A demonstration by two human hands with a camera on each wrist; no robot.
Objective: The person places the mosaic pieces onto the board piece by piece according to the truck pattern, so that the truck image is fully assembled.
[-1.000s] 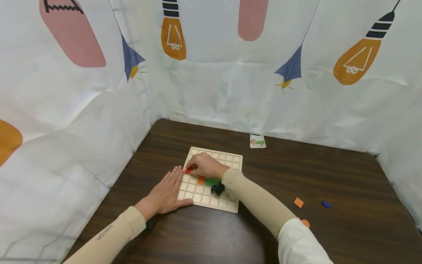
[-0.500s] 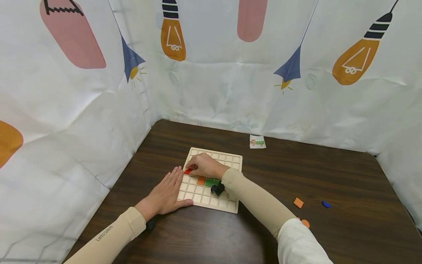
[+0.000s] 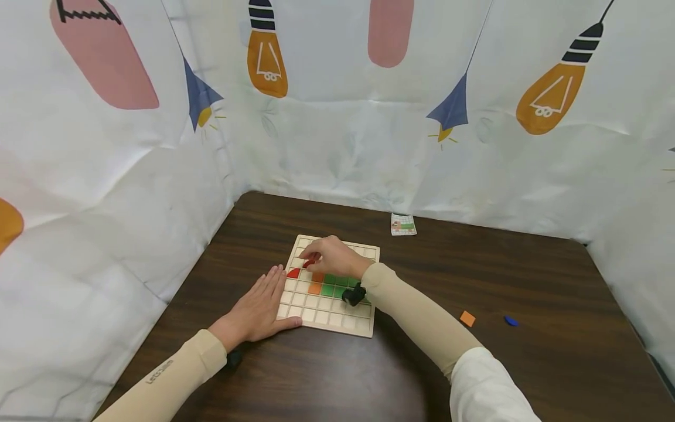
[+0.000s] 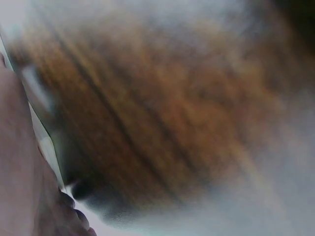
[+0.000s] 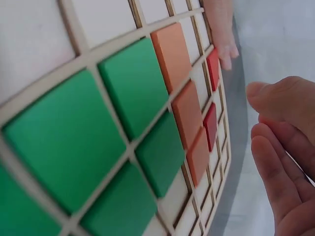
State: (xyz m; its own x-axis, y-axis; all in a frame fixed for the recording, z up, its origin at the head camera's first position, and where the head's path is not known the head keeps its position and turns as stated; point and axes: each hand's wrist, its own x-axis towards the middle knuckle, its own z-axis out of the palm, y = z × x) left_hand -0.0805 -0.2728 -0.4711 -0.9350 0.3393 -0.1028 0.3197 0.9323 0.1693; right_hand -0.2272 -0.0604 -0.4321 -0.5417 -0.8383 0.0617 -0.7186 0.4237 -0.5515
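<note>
Near red piece: now left lying in the leftmost column of the wooden board (image 3: 335, 321); the near red piece (image 3: 293, 273) is fully exposed, whereas half a second ago it was pinched and partly covered by the right hand (image 3: 337, 257).
Right hand: drawn a little to the right and raised off that piece; in the right wrist view the fingers are loosely bent, thumb and fingertips are parted, and nothing is seen to be held.
Far red piece: seen one column right and one row farther; the far red piece (image 5: 210, 127) is seated in its cell, below the fingers in the head view.
Left hand: laid flat along the board's left edge, its fingers straight and side by side, its thumb by the near left corner; nothing is gripped.
Orange tiles: set in a column (image 3: 314, 288) right of the red pieces, with green tiles (image 3: 328, 290) farther right.
Bench: beyond the board a printed card (image 3: 403, 225) is placed; to the right, a loose orange tile (image 3: 467, 318) and a blue piece (image 3: 510, 320) are left unused.
Meaning: the placing of the near red piece is judged finished.
</note>
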